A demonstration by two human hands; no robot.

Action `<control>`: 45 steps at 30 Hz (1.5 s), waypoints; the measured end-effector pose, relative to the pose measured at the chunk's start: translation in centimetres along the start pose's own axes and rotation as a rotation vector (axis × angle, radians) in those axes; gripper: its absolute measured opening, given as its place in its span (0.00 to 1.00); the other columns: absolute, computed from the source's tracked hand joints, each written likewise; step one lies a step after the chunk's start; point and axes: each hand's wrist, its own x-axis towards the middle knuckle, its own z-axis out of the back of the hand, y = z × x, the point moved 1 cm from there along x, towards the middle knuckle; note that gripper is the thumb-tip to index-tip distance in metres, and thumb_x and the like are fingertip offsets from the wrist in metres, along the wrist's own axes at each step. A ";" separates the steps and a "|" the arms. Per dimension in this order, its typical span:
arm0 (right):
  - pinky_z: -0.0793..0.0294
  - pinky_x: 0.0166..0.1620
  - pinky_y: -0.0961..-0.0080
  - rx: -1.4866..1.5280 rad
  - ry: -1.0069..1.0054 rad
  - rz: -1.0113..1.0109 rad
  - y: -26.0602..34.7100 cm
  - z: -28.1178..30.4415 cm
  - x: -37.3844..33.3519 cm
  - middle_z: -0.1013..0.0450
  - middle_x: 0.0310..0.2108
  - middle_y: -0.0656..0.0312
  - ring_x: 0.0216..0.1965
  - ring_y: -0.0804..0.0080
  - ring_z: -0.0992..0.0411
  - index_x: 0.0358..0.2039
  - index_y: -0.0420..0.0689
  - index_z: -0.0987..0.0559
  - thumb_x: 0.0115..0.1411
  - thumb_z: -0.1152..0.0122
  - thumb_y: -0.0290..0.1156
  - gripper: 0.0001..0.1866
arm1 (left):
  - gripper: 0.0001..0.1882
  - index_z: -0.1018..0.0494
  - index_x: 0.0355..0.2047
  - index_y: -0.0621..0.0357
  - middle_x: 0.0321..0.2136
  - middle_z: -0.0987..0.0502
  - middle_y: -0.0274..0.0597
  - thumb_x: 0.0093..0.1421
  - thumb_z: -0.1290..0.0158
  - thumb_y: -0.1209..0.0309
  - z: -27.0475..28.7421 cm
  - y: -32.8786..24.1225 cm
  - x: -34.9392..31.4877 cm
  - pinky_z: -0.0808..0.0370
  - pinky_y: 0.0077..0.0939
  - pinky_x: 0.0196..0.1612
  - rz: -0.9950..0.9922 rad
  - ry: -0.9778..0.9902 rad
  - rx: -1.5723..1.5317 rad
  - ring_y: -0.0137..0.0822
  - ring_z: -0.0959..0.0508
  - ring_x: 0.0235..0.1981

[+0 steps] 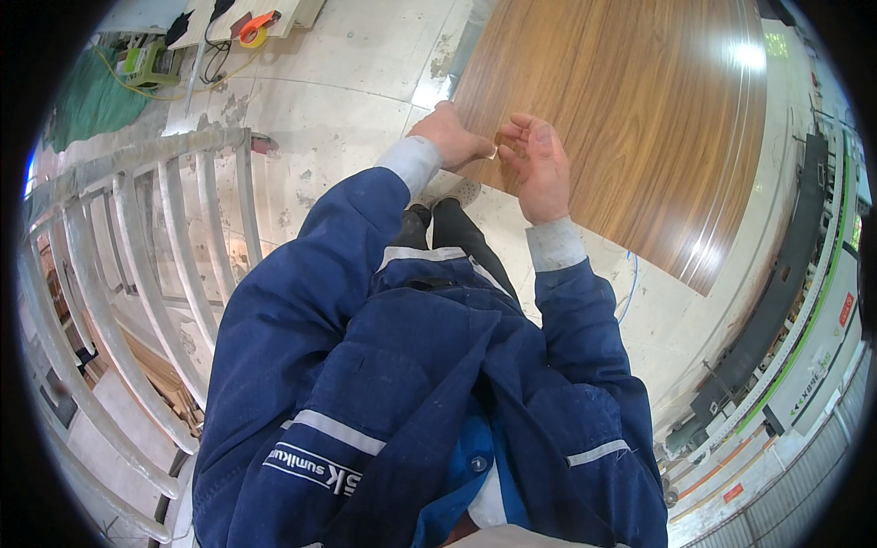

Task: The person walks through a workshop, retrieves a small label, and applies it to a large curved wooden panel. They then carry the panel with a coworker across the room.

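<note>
A large brown wood-grain panel [630, 119] with a glossy face lies in front of me. At its near left corner is my left hand [446, 137], closed over the edge with the thumb stretched across the top. The other fingers are mostly hidden. A small whitish scrap [493, 153] shows at that thumb's tip; what it is I cannot make out. Just to the right, over the panel's near edge, my right hand [541, 173] is raised with loosely bent fingers apart. Nothing is visible in its grasp.
A pale metal railing [187, 205] stands at my left. Far left are a green cloth [96, 105], a green-grey machine [151, 66], and an orange tape dispenser [258, 29] on a board. Along the right runs a long machine [804, 365]. A blue cord [632, 283] hangs by the panel.
</note>
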 end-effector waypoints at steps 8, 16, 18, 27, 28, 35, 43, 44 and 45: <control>0.28 0.52 0.67 0.023 0.006 -0.016 -0.8 0.7 0.9 0.30 0.48 0.54 0.51 0.66 0.31 0.55 0.37 0.32 0.70 0.62 0.56 0.32 | 0.48 0.38 0.54 0.76 0.49 0.26 0.63 0.42 0.33 0.52 0.1 0.1 0.5 0.28 0.32 0.55 0.008 0.022 -0.009 0.52 0.24 0.51; 0.24 0.41 0.72 -0.116 -0.141 0.016 -2.0 2.1 1.0 0.26 0.35 0.59 0.40 0.68 0.27 0.44 0.37 0.23 0.65 0.45 0.47 0.22 | 0.48 0.38 0.52 0.79 0.48 0.27 0.65 0.41 0.33 0.52 -0.3 0.6 0.8 0.28 0.32 0.53 -0.056 -0.026 -0.025 0.52 0.24 0.49; 0.25 0.40 0.70 -0.566 -0.161 0.114 -2.0 2.0 0.8 0.25 0.31 0.58 0.36 0.65 0.26 0.39 0.40 0.20 0.61 0.41 0.41 0.16 | 0.48 0.39 0.54 0.77 0.51 0.28 0.65 0.42 0.34 0.51 -0.2 0.5 0.8 0.29 0.33 0.55 -0.032 0.000 -0.020 0.53 0.25 0.52; 0.26 0.39 0.63 -1.023 -0.121 0.216 -2.5 0.4 0.6 0.24 0.30 0.54 0.35 0.55 0.26 0.31 0.45 0.18 0.56 0.40 0.34 0.08 | 0.48 0.38 0.49 0.84 0.44 0.26 0.68 0.40 0.33 0.52 -0.1 0.3 0.6 0.26 0.32 0.50 -0.086 -0.064 -0.042 0.52 0.23 0.47; 0.26 0.39 0.63 -1.013 -0.131 0.206 -2.6 0.3 0.7 0.24 0.30 0.54 0.35 0.55 0.26 0.31 0.45 0.18 0.56 0.40 0.34 0.08 | 0.48 0.38 0.49 0.84 0.45 0.26 0.68 0.40 0.33 0.52 -0.2 0.3 0.6 0.27 0.32 0.50 -0.088 -0.059 -0.056 0.52 0.23 0.47; 0.27 0.37 0.61 -1.051 -0.130 0.078 -2.4 0.1 1.5 0.25 0.29 0.54 0.34 0.53 0.26 0.29 0.44 0.20 0.54 0.40 0.35 0.08 | 0.49 0.37 0.48 0.84 0.44 0.25 0.68 0.39 0.33 0.52 -0.2 0.2 0.8 0.26 0.32 0.49 -0.090 -0.075 -0.045 0.51 0.22 0.46; 0.27 0.34 0.60 -1.046 -0.173 0.232 -3.5 -0.1 1.0 0.26 0.28 0.54 0.32 0.53 0.26 0.28 0.45 0.24 0.53 0.39 0.33 0.06 | 0.49 0.38 0.52 0.79 0.49 0.27 0.66 0.42 0.33 0.51 -0.3 0.5 1.4 0.28 0.32 0.54 -0.065 -0.001 -0.050 0.53 0.24 0.51; 0.27 0.34 0.61 -1.041 -0.163 0.250 -3.6 0.0 0.8 0.27 0.28 0.54 0.32 0.53 0.26 0.28 0.45 0.24 0.53 0.39 0.32 0.06 | 0.49 0.38 0.52 0.80 0.49 0.27 0.66 0.42 0.33 0.51 -0.4 0.6 1.4 0.28 0.32 0.54 -0.064 -0.005 -0.034 0.53 0.24 0.51; 0.27 0.34 0.61 -1.033 -0.162 0.287 -3.6 0.1 0.8 0.27 0.28 0.55 0.32 0.54 0.26 0.28 0.45 0.24 0.53 0.39 0.32 0.05 | 0.49 0.39 0.52 0.80 0.49 0.27 0.66 0.42 0.33 0.51 -0.5 0.6 1.6 0.28 0.33 0.54 -0.075 -0.014 -0.044 0.53 0.24 0.51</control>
